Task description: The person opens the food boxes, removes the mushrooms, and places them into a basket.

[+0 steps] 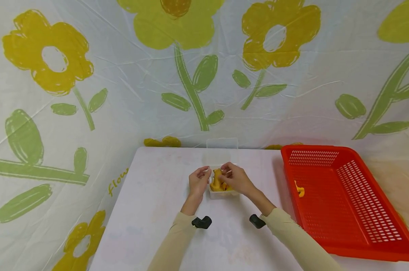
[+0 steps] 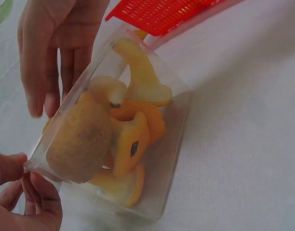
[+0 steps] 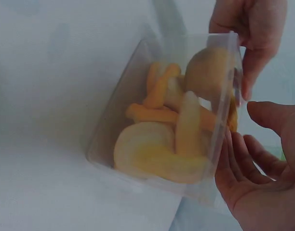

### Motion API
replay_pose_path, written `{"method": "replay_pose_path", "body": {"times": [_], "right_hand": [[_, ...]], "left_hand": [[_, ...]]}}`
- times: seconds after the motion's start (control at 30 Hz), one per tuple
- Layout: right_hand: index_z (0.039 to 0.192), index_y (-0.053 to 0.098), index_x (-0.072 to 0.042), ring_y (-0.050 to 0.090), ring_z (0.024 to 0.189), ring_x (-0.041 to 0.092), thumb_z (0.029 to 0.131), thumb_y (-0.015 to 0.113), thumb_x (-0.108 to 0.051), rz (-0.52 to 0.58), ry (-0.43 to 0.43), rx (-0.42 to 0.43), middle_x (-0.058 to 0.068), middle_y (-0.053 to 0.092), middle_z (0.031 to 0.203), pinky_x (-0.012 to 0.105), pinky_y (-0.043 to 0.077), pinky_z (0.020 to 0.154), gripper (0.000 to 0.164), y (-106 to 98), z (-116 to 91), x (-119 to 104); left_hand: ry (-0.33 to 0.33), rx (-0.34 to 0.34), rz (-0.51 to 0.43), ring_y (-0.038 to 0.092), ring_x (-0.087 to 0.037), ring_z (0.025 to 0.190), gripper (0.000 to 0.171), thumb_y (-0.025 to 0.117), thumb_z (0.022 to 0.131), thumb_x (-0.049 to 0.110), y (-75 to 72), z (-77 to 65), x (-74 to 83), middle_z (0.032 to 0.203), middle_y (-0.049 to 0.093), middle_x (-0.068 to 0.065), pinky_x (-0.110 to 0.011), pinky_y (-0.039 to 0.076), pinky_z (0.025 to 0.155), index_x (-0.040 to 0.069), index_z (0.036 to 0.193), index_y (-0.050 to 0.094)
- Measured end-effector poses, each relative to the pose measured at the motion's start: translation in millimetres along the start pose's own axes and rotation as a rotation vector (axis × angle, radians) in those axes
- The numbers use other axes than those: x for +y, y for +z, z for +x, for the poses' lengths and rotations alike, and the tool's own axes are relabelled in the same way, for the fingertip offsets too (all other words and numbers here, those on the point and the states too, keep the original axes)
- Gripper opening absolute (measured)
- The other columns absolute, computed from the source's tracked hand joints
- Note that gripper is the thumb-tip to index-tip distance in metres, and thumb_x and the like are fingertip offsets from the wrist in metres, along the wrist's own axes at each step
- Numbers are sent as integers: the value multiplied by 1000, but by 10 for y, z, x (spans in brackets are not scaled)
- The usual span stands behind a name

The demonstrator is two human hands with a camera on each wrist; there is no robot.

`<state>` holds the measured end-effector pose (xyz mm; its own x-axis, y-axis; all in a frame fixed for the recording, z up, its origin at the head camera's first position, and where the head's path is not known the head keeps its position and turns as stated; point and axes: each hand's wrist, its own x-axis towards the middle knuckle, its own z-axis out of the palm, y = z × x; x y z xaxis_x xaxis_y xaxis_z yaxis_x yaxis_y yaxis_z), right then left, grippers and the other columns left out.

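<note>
A clear plastic box (image 1: 221,195) on the table holds several yellow-orange, mushroom-shaped pieces (image 1: 218,180). In the left wrist view, a large rounded brownish-yellow piece (image 2: 80,139) fills the near end, beside pieces with flared ends. My left hand (image 1: 198,183) pinches the rim of the box at one corner between thumb and finger. On the opposite side my right hand (image 1: 238,178) is at the rim. Its fingers (image 3: 236,159) rest loosely along the edge, the thumb stands apart from them, and nothing shows between them.
A red perforated basket (image 1: 346,195) stands at the right of the white table (image 1: 150,226), with one small yellow piece (image 1: 300,190) inside. Behind the box rises a clear lid (image 1: 222,143). A flowered sheet (image 1: 129,98) hangs close behind the table.
</note>
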<state>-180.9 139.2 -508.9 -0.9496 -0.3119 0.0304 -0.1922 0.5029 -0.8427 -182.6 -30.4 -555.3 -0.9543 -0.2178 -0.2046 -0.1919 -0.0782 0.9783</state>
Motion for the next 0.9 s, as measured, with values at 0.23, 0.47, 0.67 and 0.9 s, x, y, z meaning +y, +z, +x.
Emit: {"method": "replay_pose_path", "body": {"times": [0.23,0.47,0.67,0.9], "right_hand": [[123,57,6,65,83,23,92,78,-11,-83,23,5,16,69,100,34,61,77,41,141,71,58],[122,60,5,67,89,28,89,81,-10,-37,31,67,17,69,100,39,60,83,42,147,48,21],[119,64,2,67,96,29,90,80,-8,33,50,93,15,67,107,39,59,90,35,144,25,-8],[126,63,-3,66,104,31,93,77,-9,121,75,101,15,65,115,32,59,87,37,68,-30,-58]], "left_hand": [[-6,-2,13,56,-16,71,28,71,98,15,-2,-17,15,95,68,-8,-18,49,62,0,122,72],[7,0,5,55,-14,68,28,71,98,13,-4,-18,23,93,67,-9,-18,48,61,-1,122,72],[12,-1,6,54,-11,67,28,71,98,14,-7,-9,20,92,66,-7,-17,49,62,-1,122,71],[11,-9,13,55,-12,71,28,70,99,13,-13,-14,21,94,68,-8,-17,49,64,-2,122,71]]}}
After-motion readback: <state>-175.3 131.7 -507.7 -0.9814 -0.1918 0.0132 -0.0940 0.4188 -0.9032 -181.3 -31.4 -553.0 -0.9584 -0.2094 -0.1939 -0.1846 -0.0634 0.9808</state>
